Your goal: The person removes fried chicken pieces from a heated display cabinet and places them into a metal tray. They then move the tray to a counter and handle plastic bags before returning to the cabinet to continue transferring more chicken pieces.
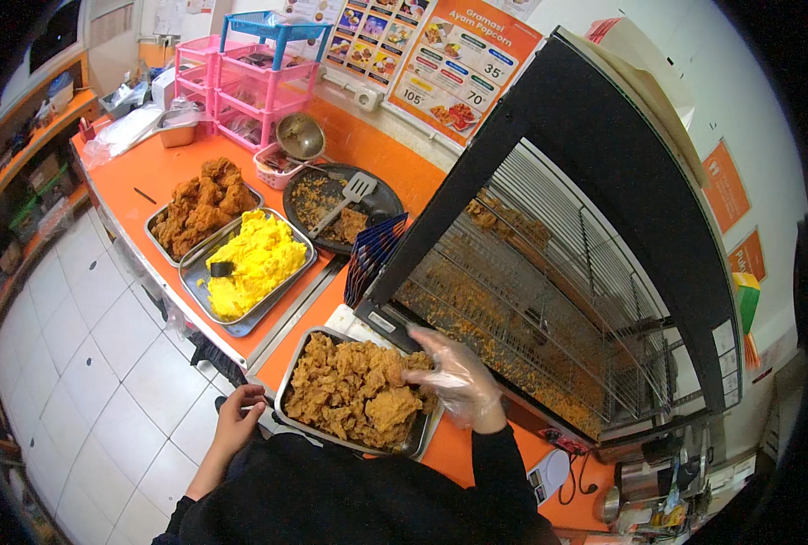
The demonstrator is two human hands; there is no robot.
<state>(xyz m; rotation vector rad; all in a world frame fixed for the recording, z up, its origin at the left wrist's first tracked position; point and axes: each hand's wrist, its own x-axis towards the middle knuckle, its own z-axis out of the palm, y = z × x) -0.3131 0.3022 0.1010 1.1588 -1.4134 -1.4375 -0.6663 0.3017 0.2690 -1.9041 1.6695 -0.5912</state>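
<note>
In front of me a metal tray [282, 395] holds a heap of fried chicken pieces [349, 381]. My right hand [459, 381], in a clear plastic glove, hovers over the tray's right side. Its thumb and fingers are spread, with nothing visible between them. To the left of the tray is my bare left hand [239, 417], fingers loosely bent and holding nothing. A glass-fronted display warmer [513, 300] stands just beyond my right hand. Crumbs cover its floor, and several fried pieces [506, 221] lie at the back.
Two more metal trays hold yellow scrambled-egg-like food [257, 266] and darker fried chicken [203, 204]. Behind them a black pan [301, 204] holds a slotted spatula [359, 187]. Pink rack baskets [264, 95] stand farther back. A digital scale [550, 473] sits at right.
</note>
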